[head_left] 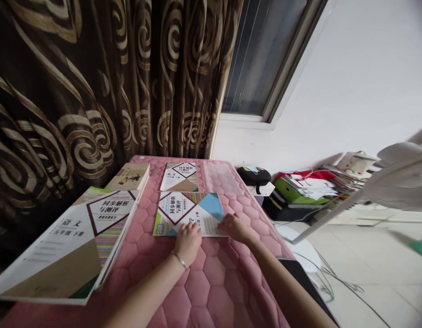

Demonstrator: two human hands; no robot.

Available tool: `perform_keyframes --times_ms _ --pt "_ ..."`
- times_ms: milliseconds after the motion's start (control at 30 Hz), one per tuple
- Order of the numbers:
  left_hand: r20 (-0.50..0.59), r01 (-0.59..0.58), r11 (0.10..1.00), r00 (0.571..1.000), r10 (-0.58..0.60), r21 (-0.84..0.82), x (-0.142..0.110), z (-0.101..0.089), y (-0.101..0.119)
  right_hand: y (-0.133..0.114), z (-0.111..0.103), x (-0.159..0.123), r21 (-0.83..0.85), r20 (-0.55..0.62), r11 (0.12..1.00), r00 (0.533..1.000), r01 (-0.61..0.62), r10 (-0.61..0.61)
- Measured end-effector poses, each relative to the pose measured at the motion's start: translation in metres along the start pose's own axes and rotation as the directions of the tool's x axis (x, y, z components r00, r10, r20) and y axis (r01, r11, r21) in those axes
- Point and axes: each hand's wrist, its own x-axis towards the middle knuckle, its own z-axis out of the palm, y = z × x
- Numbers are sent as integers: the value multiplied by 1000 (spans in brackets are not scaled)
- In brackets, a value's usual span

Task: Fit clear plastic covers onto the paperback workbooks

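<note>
- Head view: white-blue paper workbook point(193, 210), long axis, blue end toward right edge of pink quilted pad point(207, 284).
- Left hand point(188, 242), right hand point(236, 227) touching; finger clamping unclear.
- Brown swirl-patterned curtain point(170, 82).

I am looking in remotely on a room in a home, perhaps a bedroom: a swirl-patterned curtain point(129, 82) is hanging beside a window point(262, 59), and a pink quilted cover point(216, 280) is lying beneath it. A white fan point(395, 177) is standing on the tiled floor point(385, 264), near piled papers point(315, 185).
</note>
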Motion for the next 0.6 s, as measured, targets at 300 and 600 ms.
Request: perform_keyframes --times_ms 300,600 --pt "17 -112 994 994 112 5 -10 5 15 -41 11 42 -98 -9 988 992 122 -123" --pt "-62 40 984 997 -51 -174 -114 -27 -29 -67 30 37 -190 -74 962 980 -195 184"
